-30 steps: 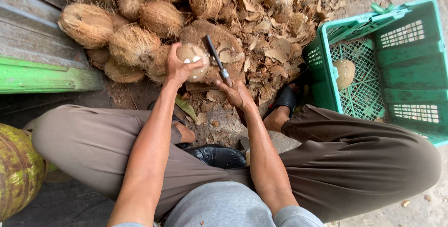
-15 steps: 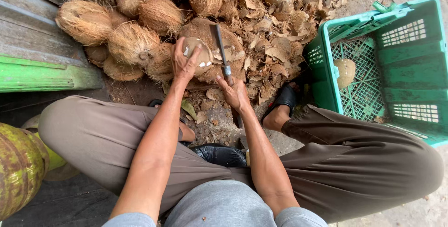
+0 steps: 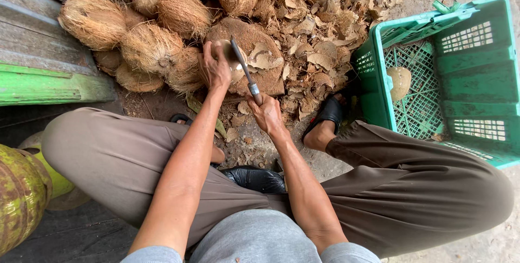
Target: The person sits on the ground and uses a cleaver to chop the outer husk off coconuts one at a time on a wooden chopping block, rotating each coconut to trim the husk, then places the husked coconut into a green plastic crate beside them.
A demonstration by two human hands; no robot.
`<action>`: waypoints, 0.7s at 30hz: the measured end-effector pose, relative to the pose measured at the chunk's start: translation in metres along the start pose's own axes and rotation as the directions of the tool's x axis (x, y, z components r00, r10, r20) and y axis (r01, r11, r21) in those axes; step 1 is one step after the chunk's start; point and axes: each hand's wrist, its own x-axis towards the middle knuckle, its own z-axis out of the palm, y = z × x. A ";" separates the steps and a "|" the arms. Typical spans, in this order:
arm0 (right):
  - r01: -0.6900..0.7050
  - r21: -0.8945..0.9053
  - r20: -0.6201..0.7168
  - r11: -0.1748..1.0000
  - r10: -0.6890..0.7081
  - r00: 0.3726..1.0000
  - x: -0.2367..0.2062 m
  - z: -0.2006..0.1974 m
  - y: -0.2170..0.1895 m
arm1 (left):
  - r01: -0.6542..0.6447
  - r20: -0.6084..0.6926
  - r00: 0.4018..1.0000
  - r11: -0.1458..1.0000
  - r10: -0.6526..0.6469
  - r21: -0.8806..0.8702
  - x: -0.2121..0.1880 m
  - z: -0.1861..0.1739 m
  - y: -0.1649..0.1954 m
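My left hand [image 3: 215, 70] grips a small pale coconut [image 3: 230, 57] and presses it onto a round wooden block [image 3: 260, 44]. In my right hand [image 3: 266, 113] is a knife [image 3: 244, 71] with a dark blade; its blade lies against the right side of the coconut. Both hands work in front of my knees, over ground littered with brown shell chips [image 3: 309, 57].
A heap of husked, hairy coconuts [image 3: 151, 46] lies at the back left. A green plastic crate [image 3: 476, 84] stands at the right with one peeled coconut [image 3: 400, 81] inside. A green-edged board [image 3: 51, 87] runs along the left. My sandalled foot [image 3: 325, 117] rests beside the crate.
The knife has tilted and come down against the coconut's right side. My left hand has turned the coconut slightly on the block. The view has shifted a little.
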 end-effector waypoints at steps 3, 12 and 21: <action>0.076 0.018 -0.068 0.997 -0.074 0.995 0.001 0.001 0.001 | -0.003 0.029 1.000 1.000 0.003 0.004 -0.003 0.002 -0.001; -0.122 0.052 -0.033 0.991 0.124 0.992 0.008 -0.002 0.015 | -0.064 -0.018 0.998 0.988 0.062 -0.143 -0.005 0.003 -0.005; 0.001 0.106 -0.040 0.994 0.004 0.999 0.016 0.005 0.014 | -0.081 0.178 0.978 0.984 0.109 -0.158 0.010 -0.002 -0.004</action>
